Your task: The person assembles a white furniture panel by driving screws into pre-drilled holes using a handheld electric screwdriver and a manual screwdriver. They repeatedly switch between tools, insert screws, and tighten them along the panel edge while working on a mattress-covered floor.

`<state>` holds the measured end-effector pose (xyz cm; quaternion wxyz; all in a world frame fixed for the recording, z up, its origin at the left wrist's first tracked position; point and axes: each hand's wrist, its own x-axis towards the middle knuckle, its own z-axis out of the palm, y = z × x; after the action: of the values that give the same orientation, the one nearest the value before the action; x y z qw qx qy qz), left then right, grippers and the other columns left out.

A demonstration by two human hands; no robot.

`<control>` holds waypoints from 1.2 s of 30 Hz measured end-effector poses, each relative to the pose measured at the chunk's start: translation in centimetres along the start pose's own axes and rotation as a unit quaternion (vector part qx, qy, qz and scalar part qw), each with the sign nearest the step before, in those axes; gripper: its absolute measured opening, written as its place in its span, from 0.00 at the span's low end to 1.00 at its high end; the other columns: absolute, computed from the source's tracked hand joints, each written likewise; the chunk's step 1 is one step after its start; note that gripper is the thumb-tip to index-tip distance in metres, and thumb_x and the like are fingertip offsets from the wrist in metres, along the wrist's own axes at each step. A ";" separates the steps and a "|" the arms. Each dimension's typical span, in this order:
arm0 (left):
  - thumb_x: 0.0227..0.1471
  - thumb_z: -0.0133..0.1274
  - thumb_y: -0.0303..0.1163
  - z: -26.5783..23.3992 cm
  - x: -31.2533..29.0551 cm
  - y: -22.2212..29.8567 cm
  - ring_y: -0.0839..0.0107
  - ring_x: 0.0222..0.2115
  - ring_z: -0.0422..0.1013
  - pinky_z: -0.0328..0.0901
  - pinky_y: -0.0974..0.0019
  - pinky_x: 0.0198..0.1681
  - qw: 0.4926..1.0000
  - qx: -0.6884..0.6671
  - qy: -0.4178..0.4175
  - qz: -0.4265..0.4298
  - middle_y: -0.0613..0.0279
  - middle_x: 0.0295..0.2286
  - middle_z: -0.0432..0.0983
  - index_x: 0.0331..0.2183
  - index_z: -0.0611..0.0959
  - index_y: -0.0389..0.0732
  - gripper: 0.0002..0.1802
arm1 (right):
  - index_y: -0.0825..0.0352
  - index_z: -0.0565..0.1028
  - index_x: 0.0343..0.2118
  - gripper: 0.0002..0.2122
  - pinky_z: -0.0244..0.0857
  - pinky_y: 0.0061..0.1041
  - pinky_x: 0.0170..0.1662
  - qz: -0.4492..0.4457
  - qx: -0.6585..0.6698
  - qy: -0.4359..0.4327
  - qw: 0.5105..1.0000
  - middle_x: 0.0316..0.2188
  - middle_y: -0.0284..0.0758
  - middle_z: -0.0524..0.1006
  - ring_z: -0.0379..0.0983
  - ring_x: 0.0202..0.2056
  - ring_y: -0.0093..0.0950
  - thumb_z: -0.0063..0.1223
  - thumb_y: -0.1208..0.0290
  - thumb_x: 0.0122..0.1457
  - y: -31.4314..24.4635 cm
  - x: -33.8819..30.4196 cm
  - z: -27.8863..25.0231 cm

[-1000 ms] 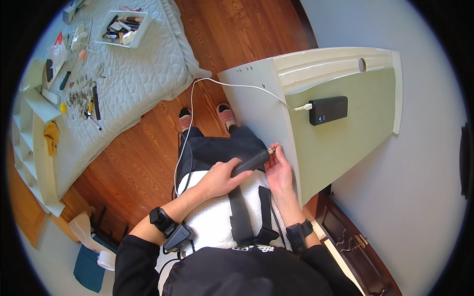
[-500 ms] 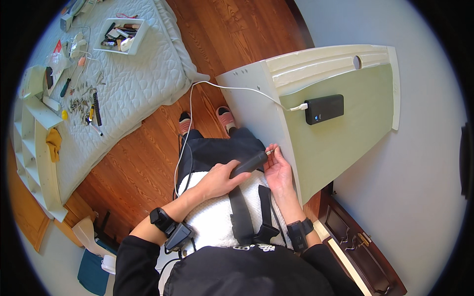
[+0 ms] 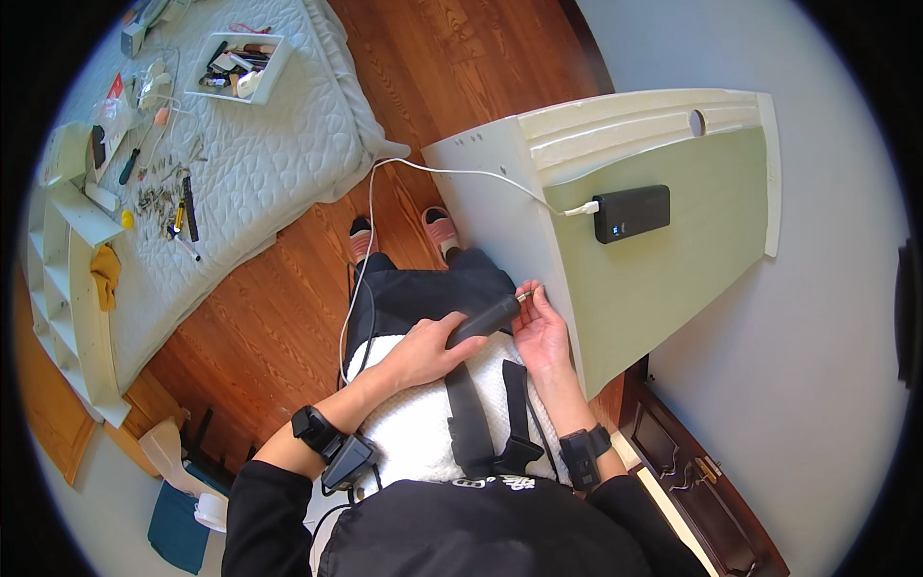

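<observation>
A dark, cylindrical electric screwdriver [image 3: 488, 321] is in my left hand [image 3: 431, 346], whose fingers wrap round its rear end. It lies slanted, with the silver bit [image 3: 522, 297] pointing up and right to the side panel of the cabinet. My right hand [image 3: 541, 332] is palm up beside that panel, thumb and forefinger closed round the bit's end; whether a screw sits there is too small to tell. The white cabinet [image 3: 510, 216] stands just right of both hands, its top covered by a green sheet [image 3: 663, 279].
A black power bank [image 3: 632, 213] lies on the green sheet, and its white cable [image 3: 452, 173] loops down past my legs. The bed [image 3: 288, 144] at left bears a white box [image 3: 274, 72] of tools, scattered screws [image 3: 154, 204] and a screwdriver [image 3: 130, 166]. A white compartmented frame [image 3: 67, 317] leans beside it.
</observation>
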<state>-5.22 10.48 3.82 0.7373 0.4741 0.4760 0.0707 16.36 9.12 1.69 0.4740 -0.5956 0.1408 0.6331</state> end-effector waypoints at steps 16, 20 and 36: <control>0.55 0.52 0.49 0.2 0.1 0.1 0.48 0.29 0.76 0.69 0.57 0.34 1.000 -0.003 -0.002 -0.005 0.40 0.24 0.76 0.42 0.77 0.29 0.29 | 0.62 0.78 0.40 0.08 0.67 0.22 0.48 0.003 0.002 -0.001 1.000 0.40 0.28 0.79 0.74 0.42 0.21 0.57 0.69 0.59 0.0 0.1 -0.2; 0.55 0.52 0.49 0.4 0.2 0.0 0.47 0.29 0.76 0.69 0.56 0.35 1.000 0.011 -0.002 0.012 0.39 0.24 0.76 0.41 0.76 0.29 0.28 | 0.62 0.77 0.40 0.08 0.66 0.22 0.48 0.005 -0.003 0.001 1.000 0.40 0.28 0.78 0.74 0.42 0.21 0.56 0.69 0.59 0.0 0.0 -0.1; 0.55 0.52 0.49 1.2 0.3 -0.6 0.45 0.30 0.75 0.69 0.54 0.35 0.998 0.032 0.031 0.050 0.39 0.24 0.76 0.40 0.76 0.29 0.28 | 0.61 0.77 0.39 0.07 0.65 0.22 0.48 0.005 -0.012 -0.009 1.000 0.40 0.28 0.78 0.73 0.43 0.21 0.56 0.67 0.60 0.0 0.0 -0.2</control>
<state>-4.34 9.54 3.25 0.7021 0.5184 0.4764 0.1064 16.52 9.01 1.62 0.4650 -0.5945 0.1322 0.6425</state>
